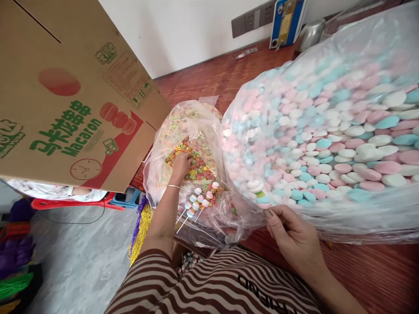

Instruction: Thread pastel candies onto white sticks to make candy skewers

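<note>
My left hand (182, 165) reaches into an open clear plastic bag (153, 174) of small coloured cereal-like rings (200, 168). Its fingers are curled down against the rings, and what they pinch, if anything, is hidden. My right hand (294, 229) pinches a marshmallow skewer (262, 197) from below, between thumb and fingers. White and pink discs with green and yellow rings between them show on it; its stick is not visible. Several finished-looking marshmallow skewers (196, 203) with white sticks lie on the bag's near side, close to my left forearm.
A large clear bag (327, 222) of pink, white and blue marshmallow discs (347, 155) fills the right side. At left stands a tall cardboard box (85, 100). A blue box (286, 24) and metal container (310, 35) stand by the wall on the wooden table (209, 78).
</note>
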A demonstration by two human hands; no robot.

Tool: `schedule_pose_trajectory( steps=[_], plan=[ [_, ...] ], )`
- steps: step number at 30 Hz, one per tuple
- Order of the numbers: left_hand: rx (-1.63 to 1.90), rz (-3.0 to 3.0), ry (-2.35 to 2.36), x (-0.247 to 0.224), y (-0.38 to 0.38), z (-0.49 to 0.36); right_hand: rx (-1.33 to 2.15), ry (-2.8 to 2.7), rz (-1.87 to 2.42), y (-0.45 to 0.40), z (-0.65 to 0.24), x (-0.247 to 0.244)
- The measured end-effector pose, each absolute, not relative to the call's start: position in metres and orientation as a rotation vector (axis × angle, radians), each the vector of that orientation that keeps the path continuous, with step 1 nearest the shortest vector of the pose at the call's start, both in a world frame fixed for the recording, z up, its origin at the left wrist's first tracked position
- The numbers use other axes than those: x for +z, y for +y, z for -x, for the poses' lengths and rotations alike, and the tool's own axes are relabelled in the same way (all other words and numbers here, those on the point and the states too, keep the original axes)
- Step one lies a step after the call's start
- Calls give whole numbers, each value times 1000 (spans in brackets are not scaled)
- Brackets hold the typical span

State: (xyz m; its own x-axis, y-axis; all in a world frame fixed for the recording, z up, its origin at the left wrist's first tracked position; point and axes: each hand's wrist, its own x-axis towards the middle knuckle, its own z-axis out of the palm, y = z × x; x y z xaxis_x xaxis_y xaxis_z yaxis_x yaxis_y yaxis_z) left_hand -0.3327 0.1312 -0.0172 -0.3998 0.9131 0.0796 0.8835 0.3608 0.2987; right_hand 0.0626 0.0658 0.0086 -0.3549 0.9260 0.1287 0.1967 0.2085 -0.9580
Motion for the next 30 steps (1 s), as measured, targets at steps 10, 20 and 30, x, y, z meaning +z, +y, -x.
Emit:
schedule_pose_trajectory(
  steps=[10,20,30],
  plan=[
    [732,-1495,2464,-11,123,330,1176,-1785,1049,70,-55,10],
    [1676,-889,1875,-20,100,265,1304,-1939,971,82,-23,11],
    [1622,-662,1491,-1,86,217,1353,-1930,949,87,-4,18]
  ],
)
